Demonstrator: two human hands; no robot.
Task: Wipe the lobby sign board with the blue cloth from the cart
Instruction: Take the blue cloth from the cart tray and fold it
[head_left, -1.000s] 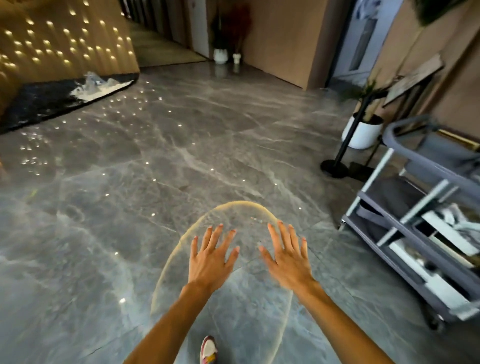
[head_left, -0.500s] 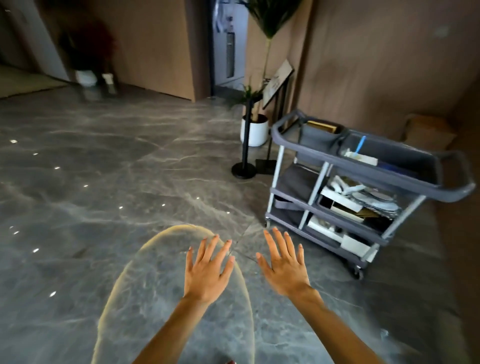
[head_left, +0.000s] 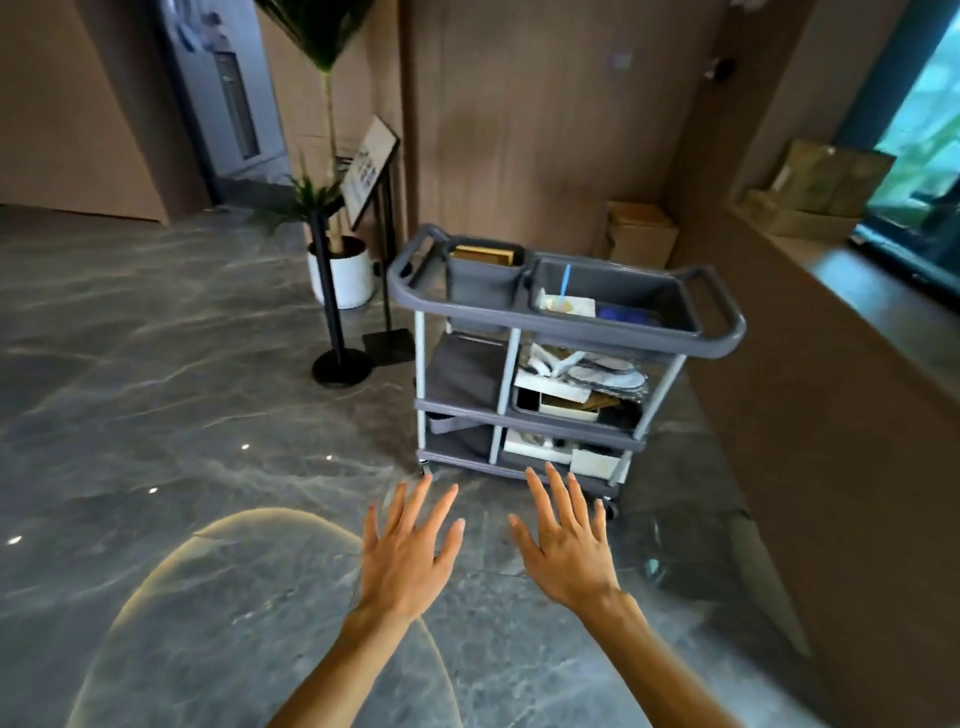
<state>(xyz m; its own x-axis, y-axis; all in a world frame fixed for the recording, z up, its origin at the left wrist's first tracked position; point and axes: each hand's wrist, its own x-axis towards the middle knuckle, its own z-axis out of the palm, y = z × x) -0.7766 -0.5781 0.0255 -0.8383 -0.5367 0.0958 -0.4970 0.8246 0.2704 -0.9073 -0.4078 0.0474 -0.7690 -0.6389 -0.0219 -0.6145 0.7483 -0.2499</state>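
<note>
Turning, I had brought the cart (head_left: 566, 332) and its blue cloth (head_left: 626, 315) into view, both hands (head_left: 408, 556) (head_left: 569, 551) spread and empty.

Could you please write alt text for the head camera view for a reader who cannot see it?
Two bare open hands, left hand and right hand, reach toward a grey three-shelf plastic cart on a grey marble floor. A tilted sign board on a black stand sits left of it.
</note>
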